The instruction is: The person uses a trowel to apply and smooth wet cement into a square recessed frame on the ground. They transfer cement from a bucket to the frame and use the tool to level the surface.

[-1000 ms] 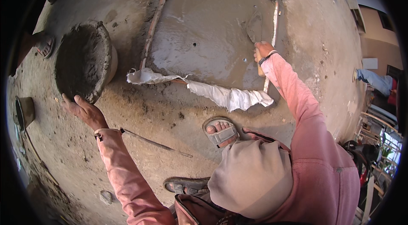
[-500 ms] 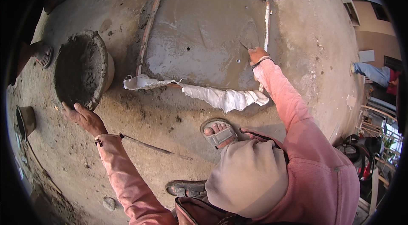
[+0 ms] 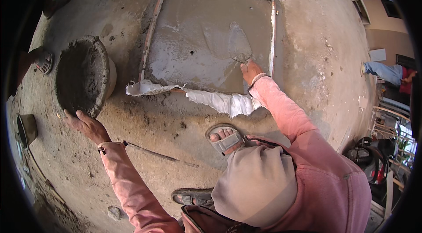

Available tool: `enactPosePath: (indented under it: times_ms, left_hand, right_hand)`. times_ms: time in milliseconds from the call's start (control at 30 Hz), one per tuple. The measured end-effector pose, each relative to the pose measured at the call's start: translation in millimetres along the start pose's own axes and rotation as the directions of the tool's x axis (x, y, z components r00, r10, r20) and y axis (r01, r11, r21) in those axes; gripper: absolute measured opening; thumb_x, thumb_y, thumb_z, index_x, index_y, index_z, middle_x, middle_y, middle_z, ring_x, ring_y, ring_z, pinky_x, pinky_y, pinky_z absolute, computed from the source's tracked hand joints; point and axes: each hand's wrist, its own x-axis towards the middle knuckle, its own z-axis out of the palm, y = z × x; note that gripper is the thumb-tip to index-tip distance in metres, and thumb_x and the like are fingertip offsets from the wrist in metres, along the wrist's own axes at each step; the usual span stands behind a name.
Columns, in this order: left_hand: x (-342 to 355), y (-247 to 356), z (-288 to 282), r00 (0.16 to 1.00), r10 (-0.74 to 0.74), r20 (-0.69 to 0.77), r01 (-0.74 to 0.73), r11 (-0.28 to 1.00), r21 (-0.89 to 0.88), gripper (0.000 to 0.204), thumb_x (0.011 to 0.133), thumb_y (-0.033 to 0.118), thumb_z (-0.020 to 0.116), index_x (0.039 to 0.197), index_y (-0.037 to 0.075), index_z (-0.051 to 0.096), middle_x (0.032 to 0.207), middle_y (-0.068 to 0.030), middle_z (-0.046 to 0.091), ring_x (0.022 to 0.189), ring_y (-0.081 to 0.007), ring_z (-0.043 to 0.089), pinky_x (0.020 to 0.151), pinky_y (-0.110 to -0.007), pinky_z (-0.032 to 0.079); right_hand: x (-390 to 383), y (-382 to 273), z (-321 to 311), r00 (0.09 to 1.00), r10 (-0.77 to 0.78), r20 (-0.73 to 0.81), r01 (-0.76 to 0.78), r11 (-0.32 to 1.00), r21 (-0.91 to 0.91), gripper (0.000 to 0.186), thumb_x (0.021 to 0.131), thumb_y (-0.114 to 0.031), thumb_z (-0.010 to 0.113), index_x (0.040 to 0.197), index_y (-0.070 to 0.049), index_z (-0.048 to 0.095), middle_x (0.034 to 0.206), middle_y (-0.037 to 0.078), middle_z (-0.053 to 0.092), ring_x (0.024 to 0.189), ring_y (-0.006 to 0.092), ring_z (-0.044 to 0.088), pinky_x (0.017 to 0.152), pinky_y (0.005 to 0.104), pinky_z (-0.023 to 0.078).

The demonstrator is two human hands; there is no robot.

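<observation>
My right hand (image 3: pixel 251 72) is closed round the handle of a pointed trowel (image 3: pixel 239 43). The trowel's blade lies flat over the wet grey concrete (image 3: pixel 184 17), near the right side of a four-sided form. On the left, a round bucket (image 3: pixel 110 77) smeared with mortar leans with its mouth toward me. My left hand (image 3: pixel 89 127) grips the bucket's lower rim, thumb and fingers curled at the edge. Torn white sheeting (image 3: pixel 228 103) hangs over the form's near side, just below my right hand. A thin board (image 3: pixel 152 26) edges the left side.
Another person's sandalled foot (image 3: pixel 43 60) stands left of the bucket. A smaller bucket (image 3: pixel 28 128) sits at the far left. A thin rod (image 3: pixel 162 156) lies on the ground before me. Someone in blue jeans (image 3: pixel 384 71) is at the right, with a motorcycle (image 3: pixel 367 156) nearby.
My right hand has moved left and slightly nearer, and the trowel's blade, seen edge-on before, now shows its broad face. Another person's fingers have appeared at the top edge. My left hand stays put.
</observation>
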Motion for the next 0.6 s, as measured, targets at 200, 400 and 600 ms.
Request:
enactPosePath:
  times_ms: [200, 400, 600]
  left_hand:
    - [-2, 0, 3, 1.000, -0.014, -0.008, 0.014, 1.000, -0.007, 0.055, 0.097, 0.040, 0.031, 0.142, 0.009, 0.024, 0.148, -0.0208, 0.011, 0.138, -0.0353, 0.006, 0.111, -0.046, 0.008]
    - [-1, -2, 0, 1.000, 0.027, 0.000, -0.027, 1.000, 0.000, 0.054, 0.097, 0.038, 0.030, 0.142, 0.008, 0.024, 0.148, -0.0213, 0.011, 0.138, -0.0351, 0.005, 0.111, -0.045, 0.008]
    - [0, 0, -2, 1.000, -0.013, 0.018, 0.013, 1.000, 0.012, 0.055, 0.097, 0.039, 0.030, 0.142, 0.009, 0.023, 0.148, -0.0213, 0.011, 0.138, -0.0354, 0.005, 0.111, -0.046, 0.007]
  right_hand:
    - [31, 24, -28, 0.866, 0.423, 0.267, -0.459, 0.461, 0.759, 0.036, 0.087, -0.025, 0.052, 0.108, 0.005, 0.049, 0.081, 0.017, 0.057, 0.060, 0.0291, 0.060, 0.053, 0.0431, 0.051]
    - [90, -49, -30, 0.880, 0.342, 0.328, -0.426, 0.268, 0.864, 0.038, 0.086, -0.024, 0.054, 0.109, 0.005, 0.048, 0.079, 0.015, 0.056, 0.061, 0.0299, 0.060, 0.048, 0.0432, 0.050]
    - [108, -87, -19, 0.963, 0.094, 0.254, -0.229, 0.783, 0.579, 0.042, 0.086, -0.027, 0.054, 0.113, 0.005, 0.046, 0.084, 0.015, 0.057, 0.056, 0.0235, 0.058, 0.047, 0.0375, 0.049]
